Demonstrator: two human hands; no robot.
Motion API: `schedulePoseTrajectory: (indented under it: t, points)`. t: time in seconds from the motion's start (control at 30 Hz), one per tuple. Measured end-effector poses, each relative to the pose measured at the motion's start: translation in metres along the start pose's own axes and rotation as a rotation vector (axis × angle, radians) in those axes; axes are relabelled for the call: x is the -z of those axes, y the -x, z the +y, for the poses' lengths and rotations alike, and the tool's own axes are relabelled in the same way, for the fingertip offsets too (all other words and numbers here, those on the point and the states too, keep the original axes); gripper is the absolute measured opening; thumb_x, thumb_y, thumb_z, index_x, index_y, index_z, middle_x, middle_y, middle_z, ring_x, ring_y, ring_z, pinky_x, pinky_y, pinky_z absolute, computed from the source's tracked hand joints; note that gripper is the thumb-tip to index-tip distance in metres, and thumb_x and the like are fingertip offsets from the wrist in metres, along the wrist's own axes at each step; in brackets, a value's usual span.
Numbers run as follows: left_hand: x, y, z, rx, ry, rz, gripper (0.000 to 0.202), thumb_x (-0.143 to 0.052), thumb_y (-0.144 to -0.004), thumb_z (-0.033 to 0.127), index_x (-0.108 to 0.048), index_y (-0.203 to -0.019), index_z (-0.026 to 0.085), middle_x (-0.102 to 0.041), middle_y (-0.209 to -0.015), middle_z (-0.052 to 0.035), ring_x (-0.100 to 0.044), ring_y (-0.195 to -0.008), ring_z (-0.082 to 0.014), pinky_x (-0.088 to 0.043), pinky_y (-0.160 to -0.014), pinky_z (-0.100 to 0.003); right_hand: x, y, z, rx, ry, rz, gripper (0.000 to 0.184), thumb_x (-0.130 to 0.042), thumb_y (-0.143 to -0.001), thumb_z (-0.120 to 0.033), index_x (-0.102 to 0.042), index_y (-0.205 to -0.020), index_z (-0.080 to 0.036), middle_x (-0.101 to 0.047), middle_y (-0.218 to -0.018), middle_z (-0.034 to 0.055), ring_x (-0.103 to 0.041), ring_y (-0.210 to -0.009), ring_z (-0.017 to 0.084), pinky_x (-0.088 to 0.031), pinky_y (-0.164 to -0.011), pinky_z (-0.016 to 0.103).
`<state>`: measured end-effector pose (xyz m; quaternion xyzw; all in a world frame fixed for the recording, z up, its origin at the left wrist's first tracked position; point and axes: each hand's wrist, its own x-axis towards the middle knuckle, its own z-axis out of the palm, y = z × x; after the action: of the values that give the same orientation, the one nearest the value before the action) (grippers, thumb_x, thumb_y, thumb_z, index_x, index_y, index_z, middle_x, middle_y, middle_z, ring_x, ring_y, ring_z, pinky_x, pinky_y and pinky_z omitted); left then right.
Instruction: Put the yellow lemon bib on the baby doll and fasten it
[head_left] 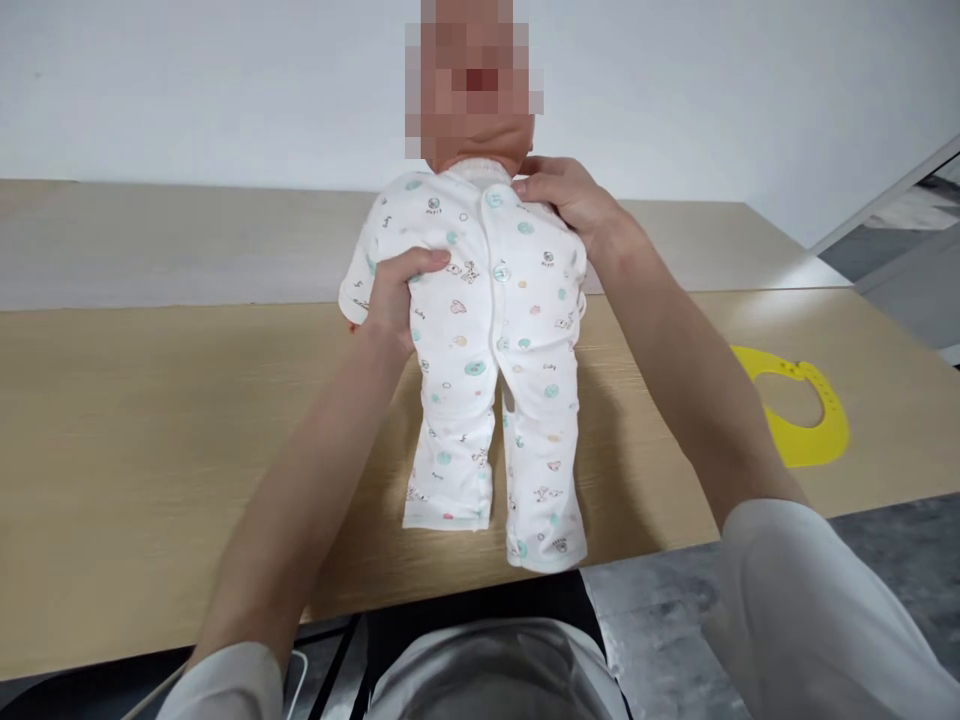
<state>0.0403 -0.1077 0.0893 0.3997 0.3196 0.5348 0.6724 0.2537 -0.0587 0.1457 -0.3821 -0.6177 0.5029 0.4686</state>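
Observation:
A baby doll (480,150) in a white printed romper (487,330) is held up over the table, its head at the top and its legs hanging toward me. My left hand (401,285) grips the doll's side at the chest, thumb across the front and the other fingers hidden behind. At the shoulder by the neck, my right hand (566,195) is closed on the doll, with its thumb on the collar and fingers partly behind. Snap buttons run down the romper's front, and its cuffs cover the feet.
A yellow bib (814,440) lies on the wooden table (187,450) at the right, partly behind my right forearm. A pale wall (225,90) stands behind the table. The table's front edge is just before my lap, with grey floor (667,620) below.

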Motion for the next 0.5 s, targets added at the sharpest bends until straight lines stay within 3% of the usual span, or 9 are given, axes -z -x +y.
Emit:
schedulePoseTrajectory:
  t: [0.1, 0.3, 0.5]
  points:
    - [0.011, -0.019, -0.006, 0.060, 0.068, -0.106, 0.017, -0.070, -0.060, 0.023, -0.064, -0.075, 0.017, -0.068, -0.074, -0.0025, -0.065, -0.090, -0.0240, -0.052, -0.081, -0.037, 0.003, -0.015, 0.013, -0.028, 0.038, 0.019, 0.034, -0.069, -0.077, -0.020, -0.059, -0.109, -0.015, -0.067, -0.094, -0.0002, -0.065, -0.098, 0.015, -0.055, -0.093, 0.030]
    - [0.028, -0.044, -0.021, 0.103, 0.064, -0.108, 0.027, -0.073, -0.061, 0.025, -0.069, -0.087, 0.016, -0.071, -0.079, -0.0032, -0.066, -0.088, -0.0253, -0.053, -0.082, -0.038, 0.006, -0.035, 0.035, -0.063, 0.025, 0.005, 0.050, -0.078, -0.070, -0.025, -0.057, -0.114, -0.014, -0.068, -0.097, 0.0020, -0.065, -0.099, 0.016, -0.055, -0.092, 0.031]
    - [0.039, -0.059, -0.033, 0.150, 0.009, -0.037, 0.026, -0.074, -0.060, 0.027, -0.070, -0.083, 0.016, -0.071, -0.081, -0.0051, -0.068, -0.089, -0.0293, -0.053, -0.085, -0.043, 0.017, -0.050, 0.062, -0.067, -0.043, -0.055, 0.063, -0.080, -0.067, -0.027, -0.054, -0.122, -0.011, -0.068, -0.102, 0.0059, -0.064, -0.101, 0.020, -0.054, -0.090, 0.033]
